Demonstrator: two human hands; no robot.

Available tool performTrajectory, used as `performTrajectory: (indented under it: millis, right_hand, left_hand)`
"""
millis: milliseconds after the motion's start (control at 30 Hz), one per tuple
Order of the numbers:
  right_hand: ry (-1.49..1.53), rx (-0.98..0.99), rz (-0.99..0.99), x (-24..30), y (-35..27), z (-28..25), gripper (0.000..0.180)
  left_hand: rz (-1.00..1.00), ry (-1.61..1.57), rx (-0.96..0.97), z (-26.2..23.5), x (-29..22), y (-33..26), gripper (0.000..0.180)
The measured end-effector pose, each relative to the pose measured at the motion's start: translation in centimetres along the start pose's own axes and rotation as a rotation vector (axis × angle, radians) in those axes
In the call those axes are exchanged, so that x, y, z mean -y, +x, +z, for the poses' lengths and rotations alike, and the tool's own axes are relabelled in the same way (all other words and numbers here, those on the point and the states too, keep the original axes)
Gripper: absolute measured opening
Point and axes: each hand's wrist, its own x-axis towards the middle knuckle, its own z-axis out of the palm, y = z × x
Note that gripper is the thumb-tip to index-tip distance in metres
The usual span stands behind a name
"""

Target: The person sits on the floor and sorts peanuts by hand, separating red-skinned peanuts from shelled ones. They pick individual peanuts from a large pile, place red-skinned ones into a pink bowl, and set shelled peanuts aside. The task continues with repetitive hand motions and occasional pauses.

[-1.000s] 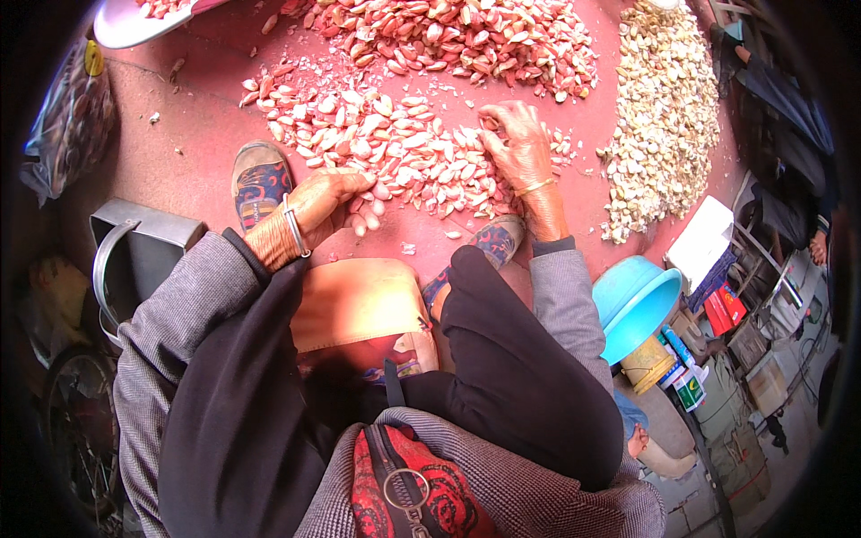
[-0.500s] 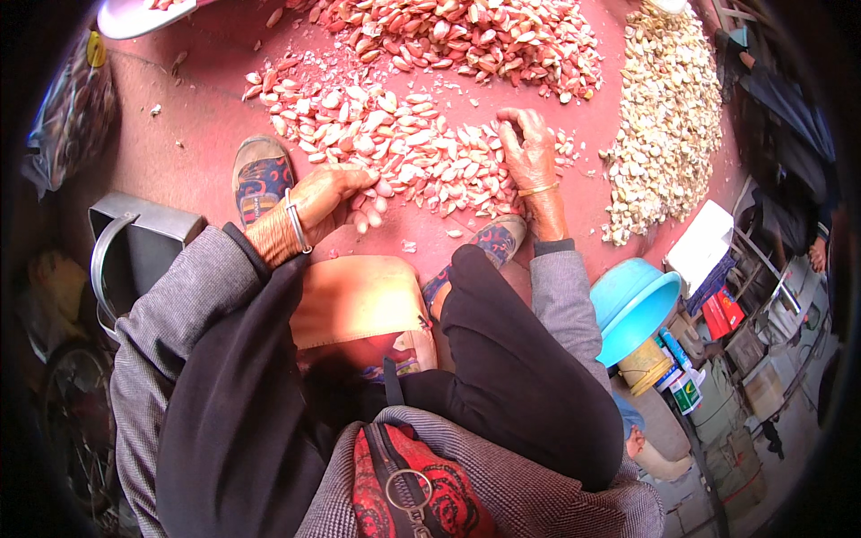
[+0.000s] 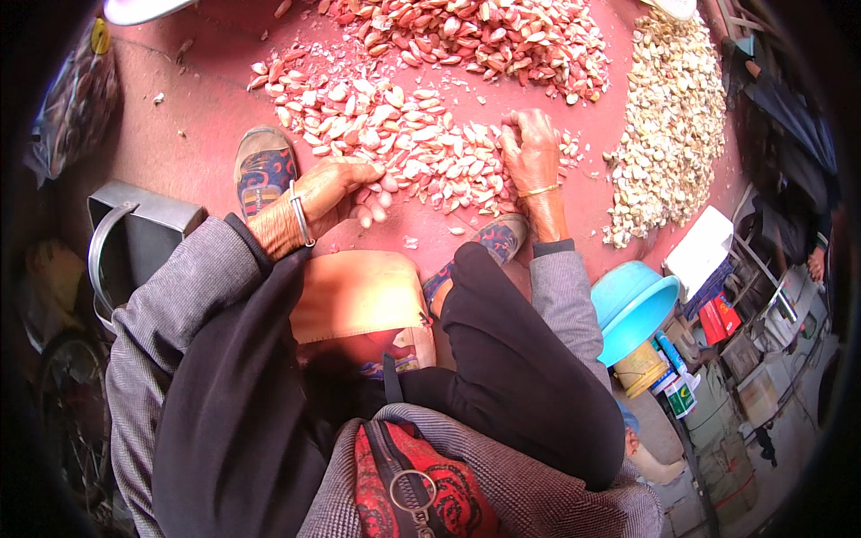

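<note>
My left hand [image 3: 325, 193], a silver bangle at its wrist, curls over several smooth, pale-pink oval pieces [image 3: 375, 204] at its fingertips; they look like peeled kernels or cloves. Just beyond it spreads a low pile of pink-and-white, clove-shaped pieces [image 3: 421, 143] on the red floor. At that pile's right side is my right hand [image 3: 533, 148], wearing a thin yellow bracelet. Its fingers bend down and inward, and whatever lies between them is hidden.
Farther off lies a redder heap [image 3: 502, 45]; cream-coloured flat pieces [image 3: 668, 125] form another at right. A metal scoop-like bin [image 3: 148, 224] stands left, blue basins [image 3: 632, 309] right. My patterned shoes [image 3: 266, 175] flank the near pile. An orange cloth-like surface [image 3: 359, 291] lies between my legs.
My right hand's fingers have dropped slightly and curled inward toward the pile. My left hand has shifted a little right, still holding the pink pieces. The view has moved slightly.
</note>
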Motion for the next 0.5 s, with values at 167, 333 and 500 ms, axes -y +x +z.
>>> performTrajectory:
  millis: [167,333,500]
  right_hand:
    - [0.529,-0.081,0.213,1.2,-0.4,-0.1,0.015]
    - [1.006,-0.049,0.565,1.8,-0.9,0.0,0.014]
    - [1.417,0.052,0.694,1.0,-1.5,0.3,0.02]
  left_hand:
    - [-0.016,0.001,0.001,-0.1,0.0,0.1,0.031]
    - [-0.019,-0.003,0.003,0.0,0.0,0.2,0.031]
    - [-0.012,0.007,0.026,-0.1,0.0,0.2,0.031]
